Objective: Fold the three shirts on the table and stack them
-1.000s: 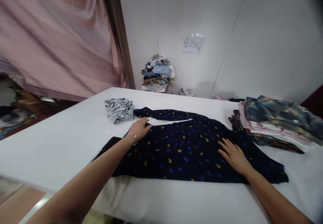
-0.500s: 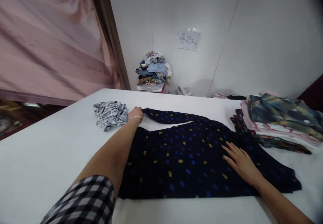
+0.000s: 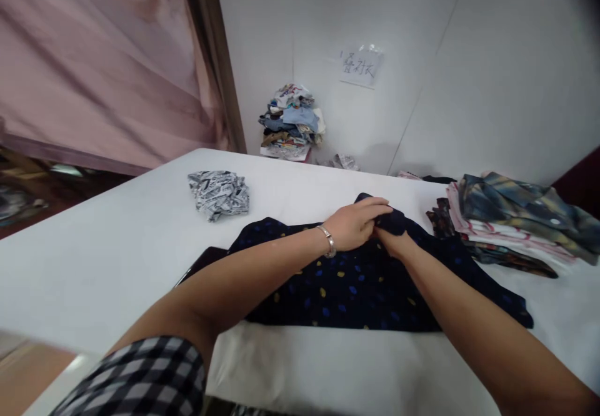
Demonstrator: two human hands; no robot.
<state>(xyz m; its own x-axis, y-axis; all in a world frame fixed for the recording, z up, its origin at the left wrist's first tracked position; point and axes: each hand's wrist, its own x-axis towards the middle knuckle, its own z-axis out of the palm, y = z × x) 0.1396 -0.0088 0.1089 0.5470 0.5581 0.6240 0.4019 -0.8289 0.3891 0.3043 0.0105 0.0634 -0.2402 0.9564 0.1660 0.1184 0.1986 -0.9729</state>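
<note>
Noting handling properties first: the dark garment (image 3: 328,285), navy to black with scattered blue and mustard leaf-shaped spots, lies spread across the near part of the white worktop (image 3: 117,241), its lower edge running roughly parallel to the worktop's near side. Judged light, limp and soft, probably a thin woven cloth; nothing fragile about it, though it may slip on the smooth surface and crease if dragged from one point. Suggested hold: pinch a doubled edge or corner, with the other palm flat on the body as an anchor. Left hand (image 3: 349,225) is laid over bunched cloth at the far edge, fingers fairly straight; right hand (image 3: 391,241) meets it there, its fingers hidden by the left hand and a dark flap. State of grip: both touch the garment, but whether either is closed on it cannot be told. Comparison materials: a crumpled black-and-white printed bundle (image 3: 219,196) on the far left, apart from the garment, matt and loosely wadded; a stack of folded cloths (image 3: 529,210) at the right, blurred plaid on top, pink-edged white layers below (fibre not identifiable by eye). Beyond the worktop, a mixed clothing pile (image 3: 290,119) leans irregularly near the wall.
</note>
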